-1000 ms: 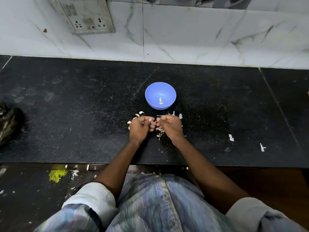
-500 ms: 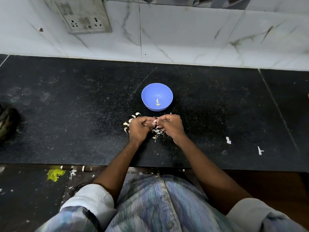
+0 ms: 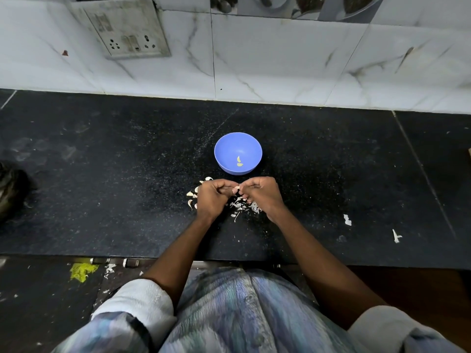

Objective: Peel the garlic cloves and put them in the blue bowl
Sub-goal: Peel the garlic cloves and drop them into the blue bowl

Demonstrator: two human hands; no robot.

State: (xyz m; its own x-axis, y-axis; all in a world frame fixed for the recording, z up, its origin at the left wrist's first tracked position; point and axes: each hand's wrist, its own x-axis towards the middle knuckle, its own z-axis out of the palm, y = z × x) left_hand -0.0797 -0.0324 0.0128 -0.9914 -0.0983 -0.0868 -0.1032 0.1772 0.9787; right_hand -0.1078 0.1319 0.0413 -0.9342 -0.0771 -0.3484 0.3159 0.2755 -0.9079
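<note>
1. Right now my left hand (image 3: 212,198) and right hand (image 3: 262,194) both pinch one garlic clove (image 3: 237,189) between curled fingers, just in front of the blue bowl (image 3: 224,151), which holds two peeled pieces (image 3: 239,162)
2. Squeezing too hard, I could shoot the slippery clove across the black counter (image 3: 102,174)
3. Loose skins (image 3: 243,206) lie beneath my hands; one clinging to the clove may ride into the bowl
4. Unpeeled cloves (image 3: 192,197) sit hidden beside my left hand, easily knocked away
</note>
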